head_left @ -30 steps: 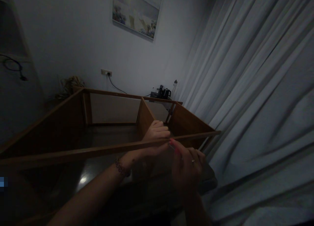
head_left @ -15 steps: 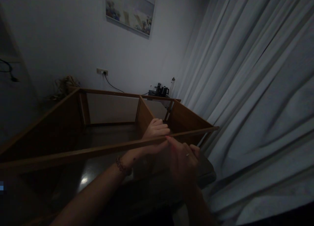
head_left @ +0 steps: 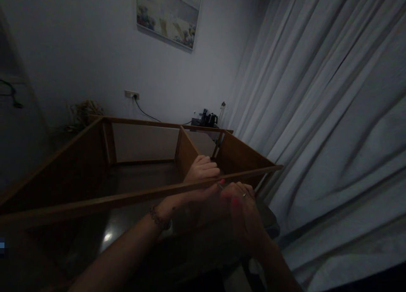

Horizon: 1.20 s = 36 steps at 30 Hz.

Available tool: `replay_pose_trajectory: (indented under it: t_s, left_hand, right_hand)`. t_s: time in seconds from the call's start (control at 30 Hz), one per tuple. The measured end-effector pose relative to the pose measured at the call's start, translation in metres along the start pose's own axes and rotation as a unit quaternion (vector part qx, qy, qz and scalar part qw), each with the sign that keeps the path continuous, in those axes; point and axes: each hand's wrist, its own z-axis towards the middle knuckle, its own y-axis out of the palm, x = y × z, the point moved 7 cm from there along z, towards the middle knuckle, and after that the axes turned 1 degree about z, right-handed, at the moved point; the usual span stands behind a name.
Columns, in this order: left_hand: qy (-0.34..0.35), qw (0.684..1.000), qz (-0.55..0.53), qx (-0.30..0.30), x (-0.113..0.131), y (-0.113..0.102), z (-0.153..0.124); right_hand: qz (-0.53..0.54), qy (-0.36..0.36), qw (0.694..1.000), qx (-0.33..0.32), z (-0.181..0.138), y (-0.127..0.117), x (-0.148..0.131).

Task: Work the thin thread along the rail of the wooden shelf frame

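Observation:
My left hand (head_left: 202, 170) is wrapped over the front rail (head_left: 133, 197) of a brown wooden cabinet frame, with its fingers on the far side and its thumb along the near face. A bracelet (head_left: 158, 218) circles that wrist. Just right of the left thumb, my right hand (head_left: 242, 205) is closed in a pinch and wears a ring. A short, thin, pale piece (head_left: 220, 186) shows between its fingertips and the rail; its kind is too dim to make out. The middle divider (head_left: 187, 144) meets the rail behind my left hand.
Long pale curtains (head_left: 317, 114) hang close on the right. Beyond the frame, a black kettle (head_left: 212, 119) and other dark items stand by the wall. A wall socket (head_left: 131, 94) has a plugged-in cord. Dried plants (head_left: 87, 111) are at the back left, and a picture (head_left: 169, 19) hangs above.
My right hand has drawn slightly right and down from the rail, its fingers more curled. The thin pale piece now shows at its fingertips. My left hand keeps its grip.

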Motion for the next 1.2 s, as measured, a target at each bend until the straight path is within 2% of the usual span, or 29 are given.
replay_pose_trajectory:
  t_s: [0.07,0.13,0.27,0.33,0.47,0.63,0.7,0.9,1.1,1.2]
  left_hand:
    - [-0.002,1.0,-0.002,0.001,-0.001,0.0,0.0]
    - [-0.001,1.0,-0.004,0.003,-0.002,0.001,-0.001]
    - [-0.001,1.0,-0.009,-0.003,-0.004,0.004,-0.002]
    - [-0.003,1.0,-0.009,-0.007,-0.005,0.005,-0.003]
    - [-0.007,1.0,-0.005,-0.011,-0.005,0.005,-0.002]
    - [-0.009,1.0,-0.003,-0.009,-0.001,0.0,0.0]
    - [-0.006,1.0,-0.001,-0.007,0.0,-0.001,0.001]
    - [0.0,1.0,0.007,0.004,0.0,-0.001,0.0]
    - [0.002,1.0,0.011,-0.006,0.0,-0.001,0.001]
    - [0.008,1.0,0.01,-0.016,0.0,0.0,0.001]
  right_hand:
    - [0.028,0.012,0.999,-0.023,0.0,-0.001,-0.001]
    - [0.034,0.022,0.999,-0.021,0.0,-0.005,-0.002]
    - [-0.05,0.037,0.997,0.043,-0.003,-0.018,-0.001]
    - [-0.056,0.034,0.996,0.059,-0.004,-0.021,-0.003]
    - [0.022,0.021,0.998,0.059,-0.003,-0.02,-0.008]
    - [0.09,0.107,0.981,0.133,-0.011,-0.021,0.007]
    - [0.116,0.117,0.973,0.163,-0.017,-0.019,0.014]
    - [0.135,0.039,0.972,0.188,-0.029,-0.017,0.022]
    - [0.016,-0.074,0.984,0.161,-0.028,-0.024,0.009]
    - [-0.047,-0.092,0.981,0.165,-0.026,-0.027,0.003]
